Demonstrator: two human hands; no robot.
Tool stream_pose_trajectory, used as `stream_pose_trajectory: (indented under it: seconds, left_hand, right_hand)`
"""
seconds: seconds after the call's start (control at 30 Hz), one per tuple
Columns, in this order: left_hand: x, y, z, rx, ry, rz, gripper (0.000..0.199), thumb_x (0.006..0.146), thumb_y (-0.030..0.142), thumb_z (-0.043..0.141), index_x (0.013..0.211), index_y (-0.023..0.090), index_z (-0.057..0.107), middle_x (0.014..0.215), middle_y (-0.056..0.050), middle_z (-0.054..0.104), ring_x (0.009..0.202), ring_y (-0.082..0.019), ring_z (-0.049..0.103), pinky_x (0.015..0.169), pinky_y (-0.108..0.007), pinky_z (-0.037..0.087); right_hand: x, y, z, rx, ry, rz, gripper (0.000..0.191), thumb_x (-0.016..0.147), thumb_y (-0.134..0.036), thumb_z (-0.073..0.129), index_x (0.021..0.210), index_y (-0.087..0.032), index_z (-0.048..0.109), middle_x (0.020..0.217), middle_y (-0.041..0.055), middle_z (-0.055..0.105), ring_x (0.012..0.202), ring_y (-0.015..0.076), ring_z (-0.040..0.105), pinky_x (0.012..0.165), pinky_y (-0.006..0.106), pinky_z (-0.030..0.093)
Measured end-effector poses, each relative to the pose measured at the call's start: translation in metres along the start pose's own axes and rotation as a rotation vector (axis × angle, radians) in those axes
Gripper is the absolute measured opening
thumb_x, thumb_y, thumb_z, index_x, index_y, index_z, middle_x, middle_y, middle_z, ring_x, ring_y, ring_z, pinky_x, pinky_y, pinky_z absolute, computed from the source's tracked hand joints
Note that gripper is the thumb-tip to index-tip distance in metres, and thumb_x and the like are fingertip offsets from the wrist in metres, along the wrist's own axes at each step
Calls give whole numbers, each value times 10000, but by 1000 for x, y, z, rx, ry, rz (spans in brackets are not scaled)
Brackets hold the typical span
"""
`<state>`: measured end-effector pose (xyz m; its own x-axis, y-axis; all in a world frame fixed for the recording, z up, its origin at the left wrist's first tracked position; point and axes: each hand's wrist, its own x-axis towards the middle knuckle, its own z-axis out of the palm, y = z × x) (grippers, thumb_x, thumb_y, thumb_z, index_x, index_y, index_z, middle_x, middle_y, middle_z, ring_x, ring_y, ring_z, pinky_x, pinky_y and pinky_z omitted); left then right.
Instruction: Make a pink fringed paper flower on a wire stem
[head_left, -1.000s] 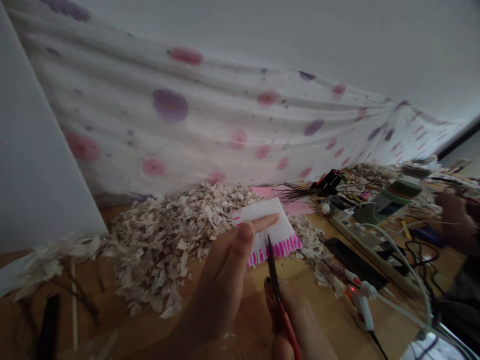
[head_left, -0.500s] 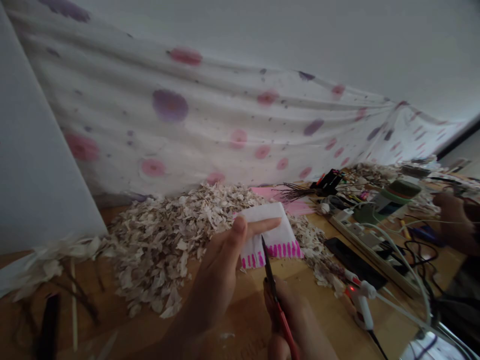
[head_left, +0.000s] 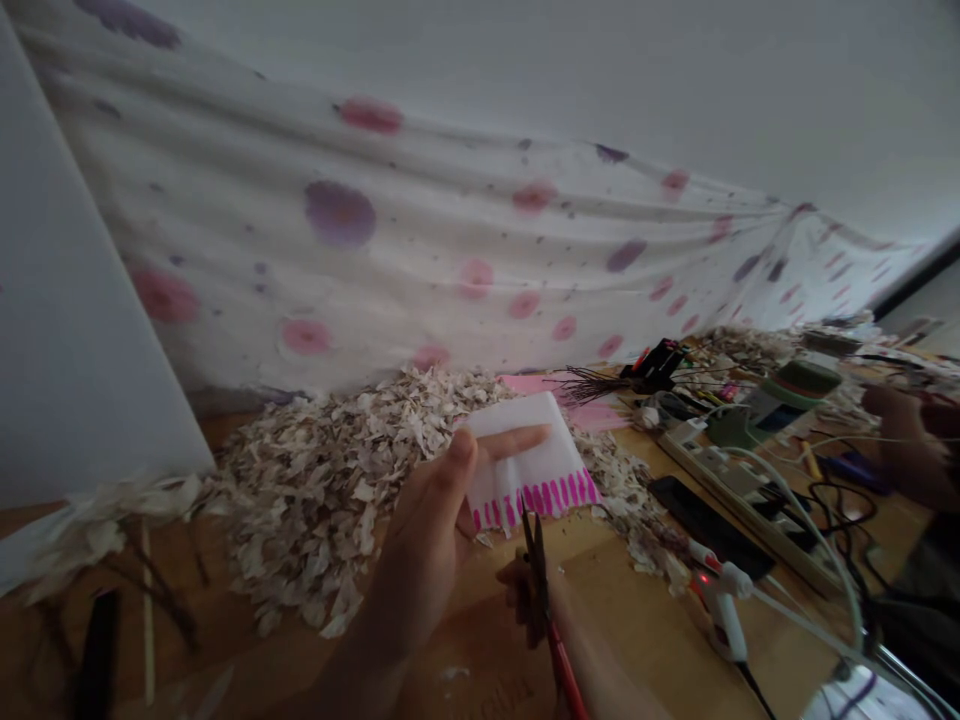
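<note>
a big pile of pale flakes [head_left: 315,490] spreads left of the white sheet [head_left: 536,472], likely light, limp, easily torn, best pinched at its plain side. my left hand [head_left: 427,535] clamps it there; my right hand [head_left: 566,612] is wrapped round the red-handled scissors [head_left: 538,578].

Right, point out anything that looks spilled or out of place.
Pale flakes lie heaped loose on the table, as if spilled. The glue gun, its red light lit, rests near more flakes, which seems risky.

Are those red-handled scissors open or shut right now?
The scissors are slightly open: their blade tips stand apart near the white paper.
</note>
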<state>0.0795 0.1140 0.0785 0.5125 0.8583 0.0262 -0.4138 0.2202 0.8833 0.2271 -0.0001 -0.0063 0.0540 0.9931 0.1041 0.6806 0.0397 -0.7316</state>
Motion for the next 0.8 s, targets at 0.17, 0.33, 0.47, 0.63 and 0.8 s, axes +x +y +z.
stream_pose_trajectory:
  seconds: [0.17, 0.33, 0.47, 0.63, 0.8]
  left_hand:
    - [0, 2, -1, 63, -33, 60, 552, 967, 636, 529, 1088, 191, 831, 1229, -111, 784, 1121, -307, 713, 1026, -433, 531]
    - [-2, 2, 1, 137, -66, 96, 570, 991, 635, 479, 1155, 201, 810, 1193, -117, 794, 1190, -351, 694, 1111, -535, 478]
    - [-5, 5, 5, 149, -77, 68, 566, 989, 626, 495, 1189, 190, 796, 1135, -125, 808, 1243, -367, 670, 1099, -543, 496]
    - [-4, 4, 6, 145, -94, 96, 557, 980, 621, 520, 1148, 176, 810, 1151, -131, 804, 1351, -370, 595, 1172, -549, 432]
    - [-4, 4, 6, 148, -81, 104, 569, 985, 629, 505, 1178, 182, 799, 1223, -131, 782, 1316, -363, 624, 1155, -540, 459]
  right_hand:
    - [0, 13, 7, -5, 33, 9, 371, 1004, -394, 657, 1307, -182, 621, 1287, 92, 655, 1060, 238, 683, 880, 445, 604]
    - [0, 23, 20, -1, 98, 20, 741, 852, -714, 686, 1356, -186, 556, 1177, 126, 684, 1011, 296, 688, 869, 466, 592]
    - [0, 24, 23, 13, 129, 20, 1108, 542, -978, 662, 1327, -210, 519, 1077, 159, 703, 942, 374, 688, 829, 474, 598]
    - [-1, 21, 19, 8, 170, 46, 1096, 546, -1029, 571, 1278, -215, 520, 1007, 132, 688, 864, 337, 670, 777, 440, 600]
    - [-1, 12, 18, -15, 168, 106, 927, 575, -925, 711, 1166, -227, 560, 820, 64, 644, 661, 242, 609, 578, 345, 572]
